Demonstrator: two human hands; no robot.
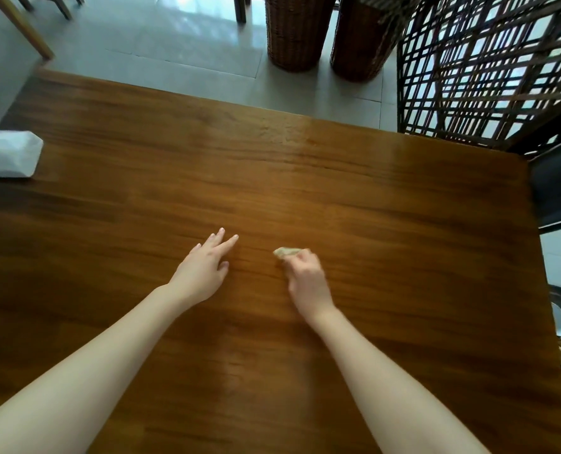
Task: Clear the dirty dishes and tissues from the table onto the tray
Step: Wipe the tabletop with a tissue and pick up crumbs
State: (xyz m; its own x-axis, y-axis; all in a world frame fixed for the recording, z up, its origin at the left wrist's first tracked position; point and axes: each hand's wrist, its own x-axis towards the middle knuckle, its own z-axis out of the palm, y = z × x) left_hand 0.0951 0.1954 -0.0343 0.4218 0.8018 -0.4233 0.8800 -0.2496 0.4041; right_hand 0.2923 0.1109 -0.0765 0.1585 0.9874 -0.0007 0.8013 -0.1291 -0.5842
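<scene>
The right hand (pixel 307 276) is clamped on a crumpled tissue (pixel 285 252) mid-tabletop (pixel 403 224); the left hand (pixel 203 267) rests flat, fingers spread. Best bunch it fully into the palm before lifting, so no scraps drop

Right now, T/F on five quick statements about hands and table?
1. The right hand is closed on a crumpled tissue. True.
2. The left hand grips a plate. False: it is open, fingers spread, and holds nothing.
3. A white tissue pack sits at the table's left edge. True.
4. Dirty dishes are stacked mid-table. False: no dishes show on the tabletop.
5. Two woven baskets stand on the table. False: they stand on the floor beyond the table's far edge.
</scene>
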